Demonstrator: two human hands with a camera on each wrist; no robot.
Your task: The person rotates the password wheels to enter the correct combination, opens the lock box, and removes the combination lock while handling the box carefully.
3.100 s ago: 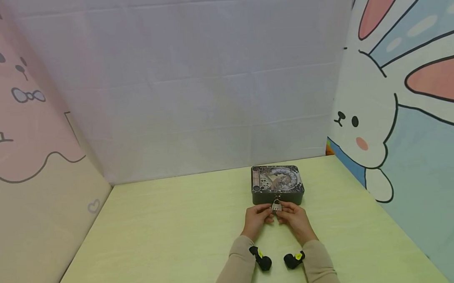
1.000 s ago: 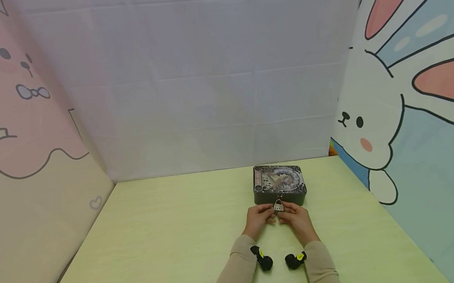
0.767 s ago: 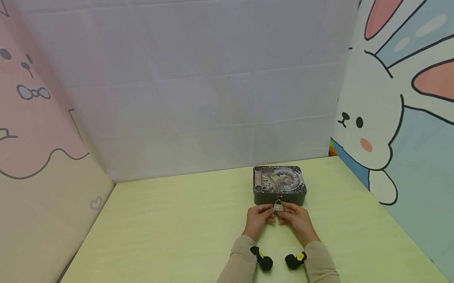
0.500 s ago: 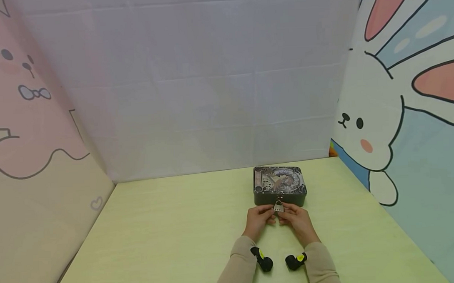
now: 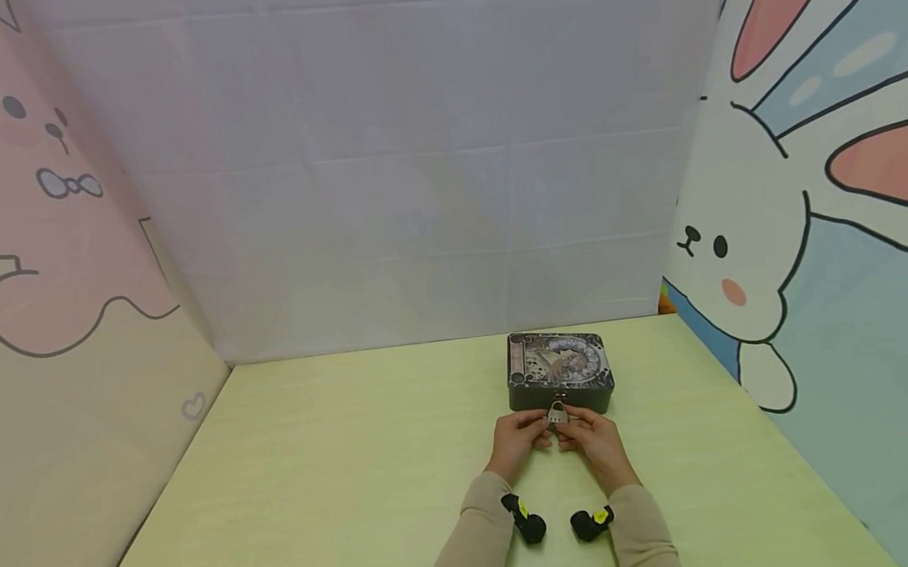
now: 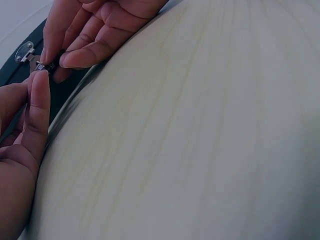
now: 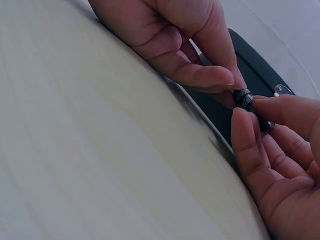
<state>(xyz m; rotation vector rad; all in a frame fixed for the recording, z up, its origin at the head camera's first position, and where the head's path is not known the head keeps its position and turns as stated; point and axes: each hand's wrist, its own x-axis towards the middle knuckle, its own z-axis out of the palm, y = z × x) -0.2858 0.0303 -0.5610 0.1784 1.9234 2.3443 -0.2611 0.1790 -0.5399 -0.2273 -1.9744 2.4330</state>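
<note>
A small silver combination padlock (image 5: 558, 414) hangs at the front clasp of a dark tin box (image 5: 560, 359) with a patterned lid. My left hand (image 5: 514, 440) pinches the padlock's left side between thumb and fingers. From the right, my right hand (image 5: 596, 445) pinches it too. Close up in the right wrist view, dark dials (image 7: 244, 97) with pale characters show between the fingertips; I cannot read their setting. Beside them in the left wrist view is the metal clasp (image 6: 24, 51) on the box. Fingers cover much of the padlock body.
The box stands near the back right of a pale yellow-green table (image 5: 340, 471). A white sheet (image 5: 405, 177) rises behind it, with cartoon-printed panels at both sides. Black camera mounts (image 5: 530, 527) are strapped to both wrists.
The head view has shifted a little, so the scene sits slightly further right than about three seconds ago. Both hands stay at the padlock, with no clear movement of the box.
</note>
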